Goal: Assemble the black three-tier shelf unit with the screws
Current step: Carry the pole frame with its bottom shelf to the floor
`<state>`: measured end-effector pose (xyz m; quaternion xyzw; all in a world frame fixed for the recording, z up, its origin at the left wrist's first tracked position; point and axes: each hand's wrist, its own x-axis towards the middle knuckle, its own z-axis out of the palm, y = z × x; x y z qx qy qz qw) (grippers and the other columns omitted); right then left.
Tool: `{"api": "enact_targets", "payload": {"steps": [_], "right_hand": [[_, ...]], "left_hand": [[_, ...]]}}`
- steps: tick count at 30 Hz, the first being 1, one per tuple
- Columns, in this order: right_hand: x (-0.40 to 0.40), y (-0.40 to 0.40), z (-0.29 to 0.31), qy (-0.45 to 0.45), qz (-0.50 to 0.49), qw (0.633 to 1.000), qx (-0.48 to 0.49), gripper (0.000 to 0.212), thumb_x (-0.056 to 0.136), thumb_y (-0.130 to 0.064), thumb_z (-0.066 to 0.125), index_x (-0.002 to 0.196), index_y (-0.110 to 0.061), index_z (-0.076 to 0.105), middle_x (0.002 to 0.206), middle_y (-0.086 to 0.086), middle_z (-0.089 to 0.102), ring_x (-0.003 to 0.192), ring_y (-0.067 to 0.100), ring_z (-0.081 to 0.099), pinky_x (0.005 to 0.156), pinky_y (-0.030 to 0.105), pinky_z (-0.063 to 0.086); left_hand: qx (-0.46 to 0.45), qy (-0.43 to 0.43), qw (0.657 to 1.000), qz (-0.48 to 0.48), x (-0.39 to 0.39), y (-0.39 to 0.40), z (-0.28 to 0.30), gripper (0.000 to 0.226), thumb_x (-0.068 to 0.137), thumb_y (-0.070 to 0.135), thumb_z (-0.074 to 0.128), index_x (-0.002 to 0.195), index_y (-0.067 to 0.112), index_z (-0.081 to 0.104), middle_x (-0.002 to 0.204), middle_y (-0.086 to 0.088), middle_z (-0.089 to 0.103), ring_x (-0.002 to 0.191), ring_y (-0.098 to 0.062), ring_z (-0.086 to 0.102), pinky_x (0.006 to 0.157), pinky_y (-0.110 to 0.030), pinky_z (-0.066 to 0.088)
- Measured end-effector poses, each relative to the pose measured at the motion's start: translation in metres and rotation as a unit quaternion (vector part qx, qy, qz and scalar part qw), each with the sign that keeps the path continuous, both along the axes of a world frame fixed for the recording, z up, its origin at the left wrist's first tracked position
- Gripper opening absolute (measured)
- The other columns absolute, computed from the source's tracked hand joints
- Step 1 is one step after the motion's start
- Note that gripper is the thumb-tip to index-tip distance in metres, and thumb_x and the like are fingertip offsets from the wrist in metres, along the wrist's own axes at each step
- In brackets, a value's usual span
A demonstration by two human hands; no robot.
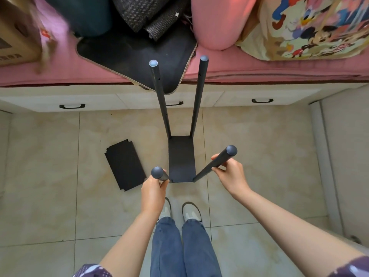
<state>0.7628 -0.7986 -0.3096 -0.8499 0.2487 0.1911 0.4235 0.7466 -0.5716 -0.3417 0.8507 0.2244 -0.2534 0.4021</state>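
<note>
At about ten o'clock a cardboard box (pixel 14 35) stands on the pink bed cover (pixel 259 64), blurred at its edge. Lower, at about eight o'clock from the centre, a loose black shelf panel (pixel 124 164) lies flat on the tiled floor (pixel 50 176), with notches cut in its corners. Just to the right of it the left hand (pixel 153 188) grips the near left pole (pixel 159 173) a little under its rounded cap, the fingers curled round it. In the centre stands the partly built shelf unit: one black shelf board (pixel 181 158) sits low at the floor, with four poles rising from its corners. The far left pole (pixel 159 96) and the far right pole (pixel 198 96) go up toward twelve o'clock, and small screw holes show along them. Behind them, at twelve o'clock, another black board (pixel 129 54) rests on the bed with one corner hanging over the edge, and dark rolled fabrics (pixel 143 15) lie on its far part. At about four o'clock from the centre the right hand (pixel 229 172) holds the near right pole (pixel 215 164), thumb on top and fingers wrapped below. Further right, at two o'clock, a cartoon-printed cloth (pixel 311 27) lies on the bed beside a pink cushion (pixel 215 23).
</note>
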Motion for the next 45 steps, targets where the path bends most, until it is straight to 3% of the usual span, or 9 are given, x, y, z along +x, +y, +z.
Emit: {"api": "enact_targets", "payload": {"steps": [3, 7, 11, 22, 25, 28, 36, 42, 45], "right_hand": [[-0.015, -0.001, 0.003, 0.01, 0.0, 1.0, 0.007, 0.026, 0.089, 0.0, 0.067, 0.112, -0.009, 0.068, 0.102, -0.002, 0.066, 0.093, 0.009, 0.061, 0.076, 0.006, 0.045], [-0.041, 0.0, 0.011, 0.034, -0.003, 0.999, 0.018, 0.023, 0.089, -0.004, 0.069, 0.111, -0.012, 0.067, 0.099, 0.001, 0.067, 0.083, 0.006, 0.063, 0.079, 0.019, 0.049], [-0.064, 0.002, 0.017, 0.051, 0.015, 0.998, 0.018, 0.027, 0.09, -0.011, 0.07, 0.117, -0.011, 0.065, 0.101, 0.004, 0.067, 0.089, 0.017, 0.061, 0.072, 0.012, 0.038], [-0.077, 0.006, 0.07, 0.114, 0.108, 0.987, -0.026, 0.045, 0.094, -0.02, 0.064, 0.137, -0.015, 0.053, 0.129, 0.006, 0.061, 0.096, 0.012, 0.054, 0.084, 0.017, 0.039], [-0.07, 0.011, 0.101, 0.11, 0.157, 0.98, -0.052, 0.048, 0.094, -0.017, 0.061, 0.14, -0.01, 0.049, 0.137, 0.008, 0.057, 0.121, 0.022, 0.054, 0.097, 0.025, 0.041], [-0.06, 0.02, 0.137, 0.078, 0.208, 0.972, -0.083, 0.044, 0.095, -0.016, 0.058, 0.138, -0.009, 0.05, 0.137, 0.009, 0.055, 0.13, 0.024, 0.049, 0.107, 0.03, 0.036], [-0.046, 0.094, 0.224, -0.005, 0.323, 0.946, -0.034, 0.032, 0.098, -0.016, 0.056, 0.129, -0.012, 0.057, 0.128, 0.003, 0.062, 0.121, 0.019, 0.055, 0.103, 0.029, 0.042], [-0.051, 0.187, 0.266, -0.045, 0.421, 0.906, 0.022, 0.025, 0.099, -0.016, 0.055, 0.123, -0.014, 0.06, 0.118, 0.0, 0.063, 0.112, 0.015, 0.06, 0.1, 0.033, 0.049], [-0.061, 0.235, 0.275, -0.052, 0.478, 0.876, 0.032, 0.023, 0.1, -0.016, 0.054, 0.122, -0.016, 0.06, 0.114, -0.004, 0.063, 0.105, 0.01, 0.059, 0.092, 0.024, 0.048]], "left_hand": [[-0.053, 0.03, 0.998, 0.035, -0.012, -0.002, 0.001, 0.027, 0.098, 0.01, 0.061, 0.124, 0.016, 0.066, 0.104, 0.0, 0.065, 0.093, -0.018, 0.059, 0.083, -0.027, 0.042], [-0.067, 0.04, 0.997, 0.008, -0.032, 0.0, 0.008, 0.03, 0.096, 0.008, 0.064, 0.123, 0.019, 0.065, 0.106, 0.003, 0.065, 0.097, -0.018, 0.061, 0.082, -0.023, 0.043], [-0.06, 0.047, 0.997, 0.001, -0.056, 0.002, 0.018, 0.032, 0.093, 0.008, 0.067, 0.124, 0.015, 0.066, 0.108, 0.002, 0.067, 0.098, -0.019, 0.063, 0.083, -0.021, 0.044], [-0.04, 0.061, 0.996, -0.045, -0.087, 0.01, 0.082, 0.039, 0.093, 0.008, 0.068, 0.132, 0.015, 0.063, 0.122, -0.004, 0.068, 0.103, -0.013, 0.061, 0.09, -0.016, 0.044], [-0.03, 0.046, 0.997, -0.056, -0.086, 0.011, 0.117, 0.039, 0.095, 0.006, 0.063, 0.132, 0.015, 0.063, 0.124, -0.001, 0.067, 0.112, -0.014, 0.061, 0.093, -0.014, 0.041], [-0.042, 0.031, 0.999, -0.006, -0.088, 0.015, 0.156, 0.037, 0.096, 0.003, 0.058, 0.13, 0.016, 0.064, 0.116, 0.003, 0.066, 0.103, -0.01, 0.06, 0.087, -0.012, 0.041], [-0.048, -0.039, 0.988, 0.14, -0.12, 0.05, 0.238, 0.023, 0.097, 0.012, 0.057, 0.113, 0.024, 0.069, 0.097, 0.006, 0.071, 0.091, -0.004, 0.063, 0.07, 0.0, 0.04], [-0.017, -0.085, 0.956, 0.28, -0.164, 0.111, 0.283, 0.022, 0.098, 0.017, 0.055, 0.11, 0.033, 0.065, 0.091, 0.012, 0.07, 0.088, -0.002, 0.063, 0.075, -0.018, 0.049], [0.012, -0.089, 0.936, 0.341, -0.191, 0.147, 0.297, 0.021, 0.098, 0.019, 0.054, 0.105, 0.038, 0.062, 0.088, 0.011, 0.071, 0.081, -0.009, 0.064, 0.073, -0.028, 0.051]]}}
